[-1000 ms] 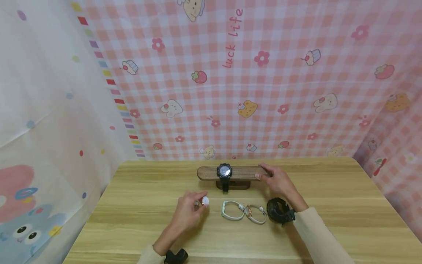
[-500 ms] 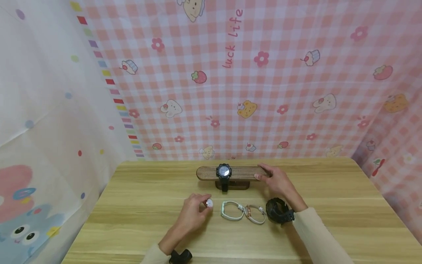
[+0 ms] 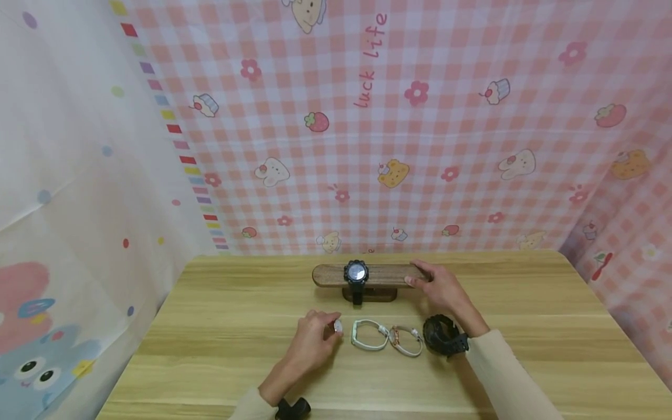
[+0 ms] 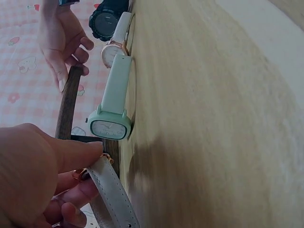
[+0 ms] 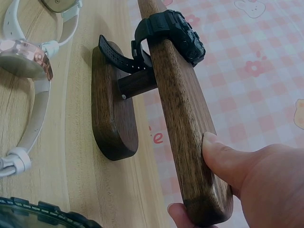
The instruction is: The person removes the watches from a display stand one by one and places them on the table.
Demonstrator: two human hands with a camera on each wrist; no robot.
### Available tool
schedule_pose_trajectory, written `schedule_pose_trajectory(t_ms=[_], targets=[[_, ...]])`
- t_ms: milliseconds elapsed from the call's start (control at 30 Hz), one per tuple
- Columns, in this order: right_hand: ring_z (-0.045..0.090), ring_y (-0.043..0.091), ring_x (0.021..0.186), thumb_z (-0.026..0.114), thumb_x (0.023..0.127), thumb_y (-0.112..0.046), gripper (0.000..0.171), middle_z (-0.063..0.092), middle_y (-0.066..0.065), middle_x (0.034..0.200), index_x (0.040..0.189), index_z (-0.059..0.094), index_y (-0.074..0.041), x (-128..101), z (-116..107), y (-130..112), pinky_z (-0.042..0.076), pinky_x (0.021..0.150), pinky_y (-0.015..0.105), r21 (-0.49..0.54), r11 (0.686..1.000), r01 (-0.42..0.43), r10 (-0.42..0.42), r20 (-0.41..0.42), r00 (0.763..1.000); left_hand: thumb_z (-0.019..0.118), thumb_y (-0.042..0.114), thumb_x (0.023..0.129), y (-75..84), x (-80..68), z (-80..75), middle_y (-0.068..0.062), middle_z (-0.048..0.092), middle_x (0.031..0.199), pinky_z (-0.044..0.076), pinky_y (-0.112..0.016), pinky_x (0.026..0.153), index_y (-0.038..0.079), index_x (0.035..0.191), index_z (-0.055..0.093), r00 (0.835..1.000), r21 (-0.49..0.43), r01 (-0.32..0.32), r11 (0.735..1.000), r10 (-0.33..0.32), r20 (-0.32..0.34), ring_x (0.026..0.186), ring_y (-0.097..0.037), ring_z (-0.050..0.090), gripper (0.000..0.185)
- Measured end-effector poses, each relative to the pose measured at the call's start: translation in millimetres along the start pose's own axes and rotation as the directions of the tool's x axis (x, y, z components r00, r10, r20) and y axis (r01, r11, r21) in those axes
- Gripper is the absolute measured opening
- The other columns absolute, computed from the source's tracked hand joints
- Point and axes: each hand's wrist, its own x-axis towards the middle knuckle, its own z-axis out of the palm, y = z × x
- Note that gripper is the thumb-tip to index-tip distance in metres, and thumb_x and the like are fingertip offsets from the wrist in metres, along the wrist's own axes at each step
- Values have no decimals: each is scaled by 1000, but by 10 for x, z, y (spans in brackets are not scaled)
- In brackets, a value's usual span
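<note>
My left hand (image 3: 311, 343) pinches a watch with a pale leather strap (image 4: 114, 190) and gold-coloured metal between thumb and fingers, just left of the mint-green watch (image 4: 110, 127). Its dial is hidden in the left wrist view. With my right hand (image 3: 443, 290) I grip the right end of a dark wooden watch stand (image 5: 183, 109), thumb against the bar. A black sports watch (image 3: 357, 273) hangs over that bar left of its middle, its strap loose below.
On the wooden table (image 3: 220, 303), the mint-green watch stands at the left of a row. Beside it come a white-strapped watch with a rose-gold case (image 5: 23, 59) and a bulky black watch (image 3: 440, 335). A pink checked cloth (image 3: 336, 146) hangs behind the table.
My left hand has moved a little to the right and nearer with the pale-strapped watch, closer to the mint-green one. The right hand and the stand have stayed in place.
</note>
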Motion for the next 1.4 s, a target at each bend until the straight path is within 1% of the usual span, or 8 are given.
schedule_pose_trajectory(t_ms=[200,433,600,733,967,1133,1233,1400], targets=[[41,42,124,58,91,-38,57,44,21,138,139,45,-11,-2,0,-3,35,98,56,5,1000,1,-1,1,1000,74,14,77,12,-10,31,-6,70,98,39,-37,80,3,110,68,1000,15,-7,1000,7,3,86,-18,54,36],[41,43,125,58,91,-39,57,43,22,139,139,45,-11,3,-2,-7,34,98,57,6,1000,-12,12,9,1000,75,15,76,4,-20,69,-7,70,96,39,-40,79,3,108,69,999,53,-41,998,42,-7,84,-19,55,34],[41,43,125,59,91,-38,57,43,21,139,139,45,-11,4,-2,-16,34,99,56,21,1000,-10,10,11,1000,74,17,77,3,-20,75,-5,70,97,37,-37,77,6,108,69,1000,50,-20,999,19,23,84,-17,54,34],[42,42,124,59,91,-38,56,44,21,138,139,45,-11,-2,-2,-13,35,98,56,17,1000,-7,7,6,1000,74,18,78,6,-20,83,-4,70,100,34,-33,74,7,108,69,999,39,1,999,-2,48,84,-16,53,32],[41,42,125,58,91,-39,57,44,21,138,139,45,-11,-1,-2,-5,35,98,56,7,1000,-8,8,3,1000,73,19,78,6,-19,95,-3,70,100,30,-30,70,8,109,69,998,31,12,999,-14,55,84,-15,53,32],[40,43,125,58,91,-39,57,44,22,138,139,45,-11,-3,-5,-8,34,98,57,4,1000,-7,7,1,1000,74,20,78,-4,-15,91,-1,70,98,31,-32,72,10,110,69,998,27,14,1000,-15,61,83,-14,52,34],[40,43,125,59,91,-38,57,43,21,138,139,45,-12,-6,-4,-8,34,99,57,7,1000,-10,10,3,1000,75,21,77,-5,-19,60,1,70,94,34,-36,76,11,110,68,999,28,7,1000,-8,54,83,-14,52,36],[40,43,125,58,91,-39,58,43,21,139,140,44,-12,-7,-3,-1,34,98,57,14,1000,-21,21,16,1000,76,19,75,0,-3,-31,1,69,88,37,-43,80,9,111,67,1000,9,-19,1000,19,10,84,-17,54,38]])
